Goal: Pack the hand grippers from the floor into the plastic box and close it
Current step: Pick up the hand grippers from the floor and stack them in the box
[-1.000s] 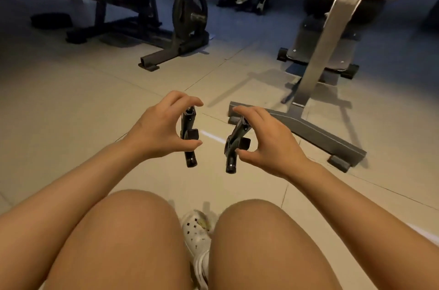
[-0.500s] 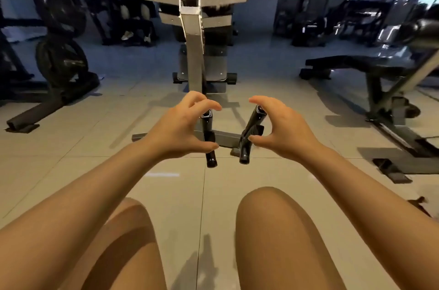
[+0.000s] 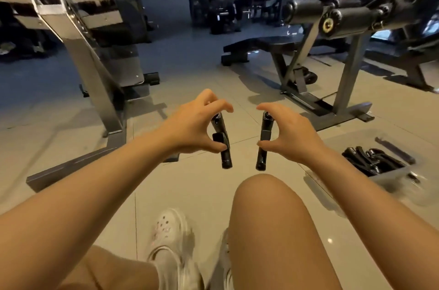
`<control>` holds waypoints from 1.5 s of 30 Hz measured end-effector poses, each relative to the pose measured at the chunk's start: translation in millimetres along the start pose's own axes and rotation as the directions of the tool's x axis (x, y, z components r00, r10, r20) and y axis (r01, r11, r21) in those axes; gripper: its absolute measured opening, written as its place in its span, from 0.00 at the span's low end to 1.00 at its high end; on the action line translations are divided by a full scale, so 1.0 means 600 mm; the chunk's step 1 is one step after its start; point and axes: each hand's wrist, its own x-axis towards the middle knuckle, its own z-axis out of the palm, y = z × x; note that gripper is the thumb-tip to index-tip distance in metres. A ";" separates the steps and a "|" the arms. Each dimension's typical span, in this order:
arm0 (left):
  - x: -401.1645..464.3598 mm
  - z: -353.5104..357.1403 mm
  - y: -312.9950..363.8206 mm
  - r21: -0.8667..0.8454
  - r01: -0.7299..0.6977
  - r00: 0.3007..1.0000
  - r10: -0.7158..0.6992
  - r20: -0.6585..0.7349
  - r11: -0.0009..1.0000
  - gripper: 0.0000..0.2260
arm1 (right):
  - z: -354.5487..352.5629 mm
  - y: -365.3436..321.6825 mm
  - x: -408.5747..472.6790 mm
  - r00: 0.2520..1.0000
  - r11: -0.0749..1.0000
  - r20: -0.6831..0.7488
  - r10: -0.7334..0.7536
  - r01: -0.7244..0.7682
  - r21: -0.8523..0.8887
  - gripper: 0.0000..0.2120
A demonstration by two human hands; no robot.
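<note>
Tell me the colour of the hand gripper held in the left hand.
Black, seen in the head view: the hand gripper in the left hand.

Both arms outstretched; left hand (image 3: 192, 128), right hand (image 3: 288, 134) each curled in pinching grip.

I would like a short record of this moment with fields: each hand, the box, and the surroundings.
left hand: holds one black hand gripper in the air
right hand: holds a second black hand gripper in the air
plastic box: clear, open, on the floor at right, black grippers already inside
surroundings: gym machines behind, white shoe below
</note>
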 end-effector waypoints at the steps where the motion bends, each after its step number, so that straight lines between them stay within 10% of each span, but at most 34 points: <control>1: 0.007 0.006 0.006 -0.005 -0.025 1.000 0.026 0.015 1.000 0.30 | -0.002 0.000 -0.006 1.000 1.000 0.002 0.008 -0.008 -0.002 0.37; 25: 0.328 0.241 0.194 -0.206 -0.420 0.852 0.462 0.246 0.884 0.31 | -0.152 0.341 -0.125 0.872 0.834 -0.026 0.489 -0.476 -0.280 0.38; 45: 0.410 0.400 0.323 -0.317 -0.086 0.976 0.144 0.164 0.945 0.27 | -0.137 0.682 -0.087 0.907 0.918 0.197 0.372 -0.328 -0.222 0.39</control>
